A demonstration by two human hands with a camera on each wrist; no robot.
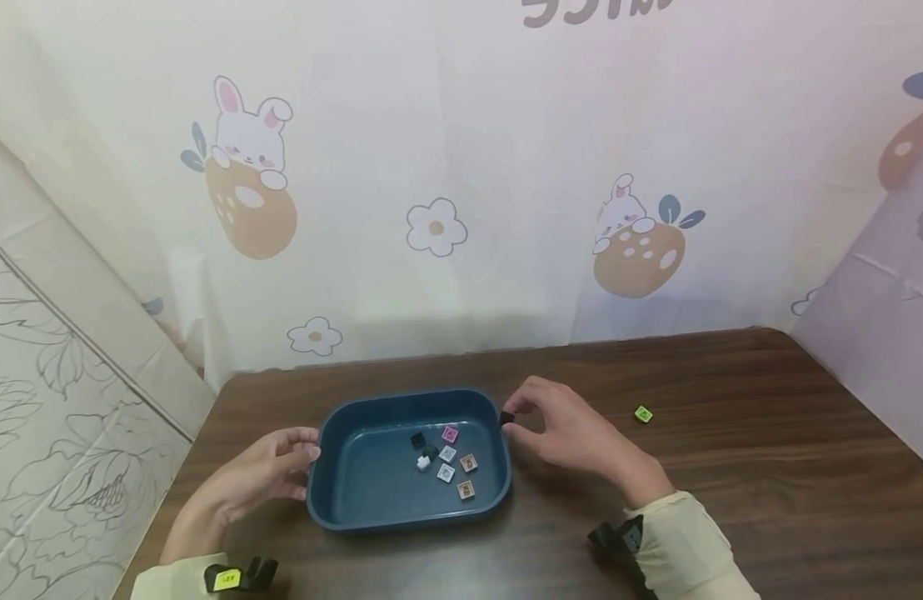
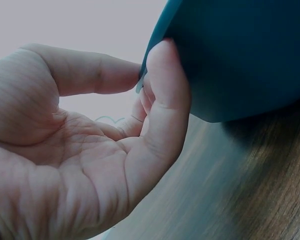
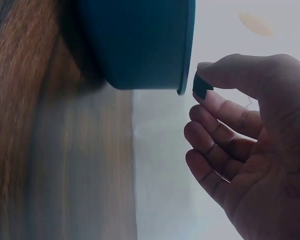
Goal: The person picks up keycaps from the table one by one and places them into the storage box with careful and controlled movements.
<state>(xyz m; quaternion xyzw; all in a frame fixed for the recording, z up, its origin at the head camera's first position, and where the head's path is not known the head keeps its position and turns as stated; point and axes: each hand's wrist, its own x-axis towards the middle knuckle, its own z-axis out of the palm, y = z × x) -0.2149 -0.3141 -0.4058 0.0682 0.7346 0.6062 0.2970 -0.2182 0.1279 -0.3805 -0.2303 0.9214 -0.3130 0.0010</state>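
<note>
A dark blue rectangular tray [image 1: 367, 479] with rounded corners sits on the table. My left hand [image 1: 259, 477] is at its left end; in the left wrist view, thumb and fingers pinch the tray's rim [image 2: 160, 27]. Just outside the right end of the tray, my right hand [image 1: 574, 432] holds a small black block [image 3: 202, 86] between thumb and index finger, close beside the rim. The other fingers of that hand are loosely bent. Several small blocks lie in the tray's right half, among them a pink block [image 1: 450, 433], a white block [image 1: 423, 462] and a tan block [image 1: 466, 490].
A bright green block [image 1: 643, 414] lies on the brown wooden table [image 1: 776, 467], right of my right hand. Behind the table hangs a pale curtain [image 1: 506, 275] printed with rabbits and flowers, and another patterned sheet [image 1: 49, 467] hangs on the left.
</note>
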